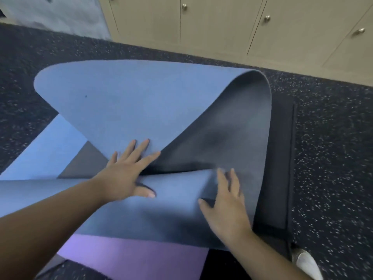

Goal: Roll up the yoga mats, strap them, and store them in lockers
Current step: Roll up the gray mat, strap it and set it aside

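Rolling step, barely begun. Blue yoga mat [141, 102] on the speckled floor [333, 158], doubled over in a big loose fold that arches up beyond the fingertips and curls down on the right, dark underside showing there. No tight roll formed yet, no strap in sight.

Left hand [123, 176] flat on the mat, fingers [139, 148] straight and spread, pressing the upper layer down; thumb resting on the lower layer nearer the body. Nothing clasped. Right hand [228, 207] likewise spread and relaxed, fingers lying over the edge where the fold meets the lower layer, touching rather than gripping; somewhat blurred, so exact contact hard to judge.

Under the palms and nearer the body, a purple mat [131, 257] peeking out. To the right of the right fingers, a black mat [282, 158] flat on the floor. Left of the left fingers, a paler blue mat [46, 150]. Far beyond the fingertips, beige lockers [218, 23] with round knobs, all closed.

Next, probably: flatten or undo the sloppy fold, find a short end, tuck it tight and roll evenly with both palms, edges kept aligned. Strapping and stowing well ahead.
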A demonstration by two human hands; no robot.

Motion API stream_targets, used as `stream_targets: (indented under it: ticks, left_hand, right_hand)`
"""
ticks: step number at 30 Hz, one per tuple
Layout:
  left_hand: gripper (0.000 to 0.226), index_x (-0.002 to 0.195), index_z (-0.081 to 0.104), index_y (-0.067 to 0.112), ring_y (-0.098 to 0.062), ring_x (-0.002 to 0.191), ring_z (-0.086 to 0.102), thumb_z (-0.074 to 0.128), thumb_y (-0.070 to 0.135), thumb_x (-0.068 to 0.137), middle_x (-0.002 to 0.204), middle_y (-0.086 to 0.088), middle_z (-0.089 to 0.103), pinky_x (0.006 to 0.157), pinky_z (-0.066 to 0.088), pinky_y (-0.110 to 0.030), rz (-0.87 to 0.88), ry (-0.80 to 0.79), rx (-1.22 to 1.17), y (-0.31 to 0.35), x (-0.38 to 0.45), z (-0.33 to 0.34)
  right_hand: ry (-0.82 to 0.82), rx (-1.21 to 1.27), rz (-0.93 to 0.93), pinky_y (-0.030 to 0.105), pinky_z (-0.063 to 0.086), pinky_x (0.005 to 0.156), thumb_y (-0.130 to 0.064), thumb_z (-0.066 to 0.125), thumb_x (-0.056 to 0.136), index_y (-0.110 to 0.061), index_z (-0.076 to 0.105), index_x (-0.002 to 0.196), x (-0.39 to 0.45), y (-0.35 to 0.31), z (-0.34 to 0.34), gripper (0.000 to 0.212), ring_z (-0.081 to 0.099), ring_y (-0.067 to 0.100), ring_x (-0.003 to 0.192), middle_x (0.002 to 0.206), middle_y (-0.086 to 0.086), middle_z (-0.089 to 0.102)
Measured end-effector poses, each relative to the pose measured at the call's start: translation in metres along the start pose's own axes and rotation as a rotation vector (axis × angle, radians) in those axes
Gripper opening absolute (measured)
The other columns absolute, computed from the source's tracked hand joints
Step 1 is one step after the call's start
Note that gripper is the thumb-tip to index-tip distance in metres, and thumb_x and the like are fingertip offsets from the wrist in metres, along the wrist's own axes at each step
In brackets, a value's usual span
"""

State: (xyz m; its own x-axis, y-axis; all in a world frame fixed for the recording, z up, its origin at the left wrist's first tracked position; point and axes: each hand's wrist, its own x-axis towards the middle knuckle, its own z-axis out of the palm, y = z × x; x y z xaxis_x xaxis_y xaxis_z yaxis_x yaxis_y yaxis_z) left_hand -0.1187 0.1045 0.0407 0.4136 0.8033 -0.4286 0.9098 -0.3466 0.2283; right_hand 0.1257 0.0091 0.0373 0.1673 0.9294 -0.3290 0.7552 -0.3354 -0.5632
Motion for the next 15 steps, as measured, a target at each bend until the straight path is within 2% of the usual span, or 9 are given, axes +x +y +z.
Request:
stream_targets:
  ticks: [2,3,6,8,9,10,11,12,15]
  left_hand:
    - [0.129,0.147,0.003,0.050,-0.010,0.128,-0.044,0.021,0.104,0.032,0.134,0.019,-0.050,0.116,-0.005,-0.054,0.021,-0.076,0.042,-0.003,0.001,0.000]
    - [0.134,0.148,0.011,0.047,-0.013,0.129,-0.044,0.024,0.104,0.028,0.135,0.017,-0.050,0.116,-0.005,-0.055,0.019,-0.119,0.058,-0.003,0.001,0.001]
    - [0.120,0.148,0.020,0.039,-0.021,0.132,-0.044,0.063,0.085,0.046,0.143,0.012,-0.046,0.116,-0.007,-0.056,0.002,-0.259,0.141,0.005,0.001,0.010]
    - [0.114,0.147,0.024,0.028,-0.025,0.133,-0.044,0.074,0.072,0.054,0.149,0.007,-0.040,0.116,-0.008,-0.056,-0.006,-0.299,0.197,0.014,0.002,0.020]
    - [0.114,0.146,0.025,0.021,-0.027,0.134,-0.042,0.076,0.070,0.056,0.153,0.005,-0.033,0.116,-0.008,-0.056,-0.007,-0.300,0.224,0.018,0.004,0.026]
    - [0.113,0.144,0.026,0.016,-0.029,0.136,-0.039,0.076,0.068,0.058,0.157,0.004,-0.020,0.116,-0.009,-0.055,-0.004,-0.288,0.245,0.021,0.006,0.032]
    - [0.110,0.143,0.027,0.014,-0.030,0.138,-0.036,0.077,0.065,0.059,0.158,0.003,-0.005,0.116,-0.008,-0.054,0.000,-0.263,0.249,0.024,0.008,0.037]
    - [0.104,0.140,0.031,0.016,-0.029,0.140,-0.032,0.077,0.063,0.061,0.154,0.003,0.012,0.117,-0.007,-0.052,0.000,-0.228,0.232,0.025,0.011,0.041]
    - [0.065,0.119,0.048,0.026,-0.019,0.145,-0.019,0.076,0.053,0.066,0.134,0.010,0.047,0.118,0.007,-0.043,-0.027,-0.087,0.125,0.024,0.015,0.039]
  right_hand:
    - [-0.063,-0.080,-0.041,0.028,0.027,0.109,-0.040,0.053,0.095,-0.033,-0.004,0.151,0.000,-0.001,0.007,0.080,0.013,0.023,0.139,0.156,-0.007,-0.021]
    - [-0.073,-0.087,-0.047,0.029,0.026,0.110,-0.041,0.054,0.094,-0.033,-0.003,0.151,0.000,0.000,0.009,0.081,0.012,0.023,0.139,0.157,-0.007,-0.018]
    - [-0.090,-0.105,-0.003,0.032,0.029,0.109,-0.049,0.066,0.083,-0.028,-0.010,0.151,0.004,0.011,0.008,0.104,0.018,0.022,0.140,0.157,-0.001,0.004]
    - [-0.149,-0.091,0.104,0.033,0.035,0.104,-0.053,0.073,0.075,-0.023,-0.013,0.150,0.007,0.017,0.005,0.118,0.031,0.024,0.136,0.151,0.003,0.028]
    - [-0.185,-0.084,0.160,0.033,0.038,0.100,-0.053,0.075,0.074,-0.020,-0.006,0.151,0.009,0.018,0.003,0.116,0.039,0.024,0.131,0.144,0.004,0.039]
    - [-0.211,-0.095,0.200,0.033,0.042,0.095,-0.051,0.076,0.073,-0.016,0.010,0.148,0.010,0.018,0.002,0.105,0.047,0.024,0.124,0.135,0.004,0.049]
    - [-0.222,-0.119,0.214,0.032,0.046,0.089,-0.049,0.076,0.074,-0.014,0.028,0.137,0.012,0.019,0.000,0.086,0.053,0.023,0.117,0.126,0.004,0.055]
    - [-0.214,-0.141,0.211,0.030,0.047,0.083,-0.046,0.075,0.077,-0.014,0.037,0.124,0.013,0.019,-0.002,0.069,0.057,0.023,0.110,0.119,0.004,0.058]
    - [-0.112,-0.140,0.144,0.029,0.047,0.075,-0.033,0.067,0.088,-0.014,0.042,0.108,0.017,0.015,-0.007,0.038,0.061,0.023,0.099,0.105,0.003,0.059]
